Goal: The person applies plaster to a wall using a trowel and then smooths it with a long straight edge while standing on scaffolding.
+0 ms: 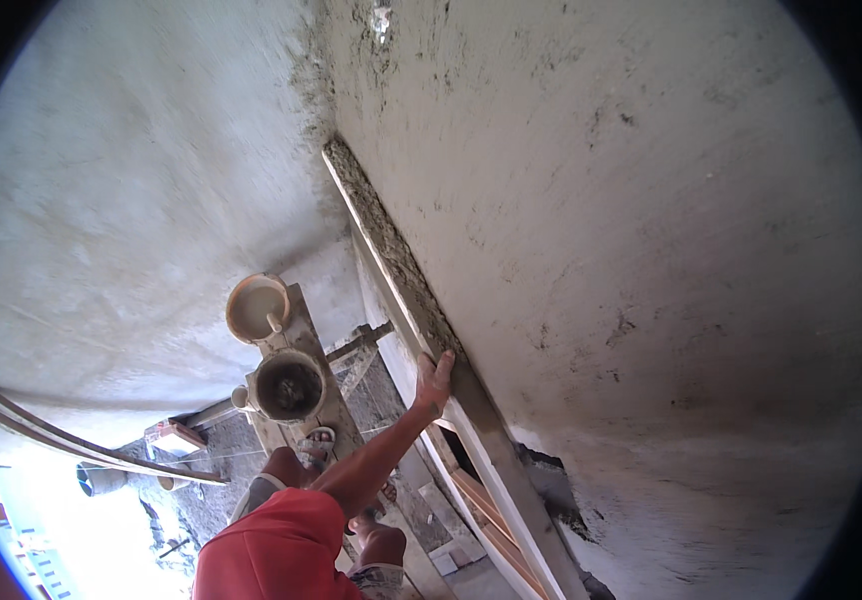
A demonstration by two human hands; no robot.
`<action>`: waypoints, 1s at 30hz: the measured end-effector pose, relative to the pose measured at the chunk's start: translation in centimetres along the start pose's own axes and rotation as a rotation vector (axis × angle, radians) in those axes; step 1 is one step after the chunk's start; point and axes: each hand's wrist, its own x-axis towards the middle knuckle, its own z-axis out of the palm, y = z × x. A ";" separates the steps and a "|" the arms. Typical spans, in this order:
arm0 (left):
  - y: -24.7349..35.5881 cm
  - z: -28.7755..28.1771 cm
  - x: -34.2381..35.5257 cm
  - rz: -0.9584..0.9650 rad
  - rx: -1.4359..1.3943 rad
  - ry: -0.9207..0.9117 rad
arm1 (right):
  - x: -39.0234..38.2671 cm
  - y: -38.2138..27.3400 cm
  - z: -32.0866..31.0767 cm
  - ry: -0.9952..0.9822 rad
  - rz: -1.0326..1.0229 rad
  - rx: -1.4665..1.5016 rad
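My left hand grips a long pale board along the edge of the right-hand wall, with rough wet mortar lying along it. Below my hand is a timber-framed opening. My feet in sandals rest on a plank scaffold, which holds an orange-rimmed bucket with grey liquid and a handled tool in it, and a dark bucket crusted with mortar. My red-clad shoulder fills the lower middle. My right hand is not visible.
Plastered walls surround me, meeting in a corner ahead. Two long strips, bent by the lens, cross at left near a pale block and a container. A crossbar runs under the plank. A bright opening lies at lower left.
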 end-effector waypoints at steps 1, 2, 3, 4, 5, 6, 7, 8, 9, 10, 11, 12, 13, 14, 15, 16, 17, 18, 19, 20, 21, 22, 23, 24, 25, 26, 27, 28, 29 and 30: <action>0.7 0.2 -0.3 0.013 -0.034 -0.011 | -0.2 -0.8 0.3 -0.014 -0.012 0.002; 1.4 0.4 -0.6 0.028 -0.065 -0.021 | -0.4 -1.4 0.6 -0.026 -0.021 0.004; 2.1 0.6 -0.7 0.032 -0.068 -0.019 | -0.5 -1.8 0.8 -0.037 -0.027 0.004; 3.0 0.8 -1.1 0.052 -0.070 -0.016 | -0.8 -2.3 0.7 -0.043 -0.032 0.001; 3.9 0.9 -1.5 0.073 -0.070 -0.013 | -1.1 -2.7 0.6 -0.047 -0.036 -0.003; 4.7 0.9 -2.0 0.073 -0.065 -0.011 | -1.3 -2.9 0.4 -0.045 -0.031 -0.005; 6.1 1.1 -2.4 0.077 -0.014 -0.009 | -1.0 -3.4 0.3 -0.048 -0.051 0.011; 7.1 1.4 -2.7 0.082 0.036 -0.008 | -0.6 -3.9 0.3 -0.050 -0.070 0.027; 7.6 1.8 -3.0 0.085 0.029 -0.009 | 0.0 -4.7 0.6 -0.055 -0.075 0.032; 8.2 1.9 -3.3 0.091 -0.006 -0.002 | -0.1 -5.0 0.5 -0.063 -0.071 0.043; 8.9 2.0 -3.5 0.096 -0.041 0.005 | -0.2 -5.0 0.6 -0.069 -0.065 0.050; 9.7 2.1 -3.7 0.104 -0.042 0.005 | -0.2 -5.0 0.8 -0.076 -0.058 0.058; 11.2 2.2 -4.5 0.170 -0.023 -0.001 | -0.6 -5.4 0.6 -0.074 -0.055 0.055; 12.2 2.2 -5.1 0.236 -0.005 -0.009 | -1.0 -5.7 0.6 -0.074 -0.050 0.056; 11.8 2.2 -5.1 0.231 0.000 -0.009 | -1.5 -6.0 0.5 -0.069 -0.052 0.057; 12.3 2.3 -5.0 0.195 0.012 -0.013 | -1.7 -6.0 0.7 -0.078 -0.043 0.065; 12.8 2.3 -5.0 0.158 0.025 -0.016 | -2.0 -6.1 0.8 -0.082 -0.043 0.071; 13.2 2.2 -5.2 0.166 0.023 -0.013 | -2.2 -6.6 0.8 -0.090 -0.035 0.077; 14.7 2.8 -6.3 0.176 0.099 -0.018 | -2.6 -7.1 0.8 -0.087 -0.042 0.091; 16.1 2.7 -7.1 0.181 0.184 -0.014 | -3.0 -7.6 0.5 -0.084 -0.043 0.090; 16.7 2.9 -7.4 0.175 0.188 -0.017 | -3.2 -7.9 0.5 -0.088 -0.044 0.089; 17.7 3.1 -7.6 0.186 0.138 -0.011 | -3.3 -8.1 0.5 -0.088 -0.023 0.112; 18.3 3.3 -7.8 0.197 0.089 -0.004 | -3.4 -8.4 0.4 -0.112 -0.056 0.054; 18.4 3.2 -8.1 0.197 0.092 0.000 | -3.5 -8.6 0.3 -0.137 -0.086 -0.005; 18.7 3.4 -8.3 0.209 0.097 0.007 | -3.3 -8.5 0.1 -0.137 -0.088 0.014; 19.0 3.6 -8.5 0.220 0.105 0.015 | -3.0 -8.6 0.1 -0.142 -0.090 0.025; 19.3 3.8 -8.5 0.229 0.104 0.016 | -2.6 -8.6 0.1 -0.148 -0.087 0.042; 19.6 4.0 -8.8 0.251 0.074 0.016 | -2.3 -8.2 -0.2 -0.154 -0.083 0.050; 19.8 4.1 -9.1 0.269 0.042 0.018 | -1.8 -8.2 -0.6 -0.160 -0.083 0.059; 20.1 4.1 -9.3 0.268 0.049 0.021 | -1.3 -8.0 -0.9 -0.167 -0.084 0.069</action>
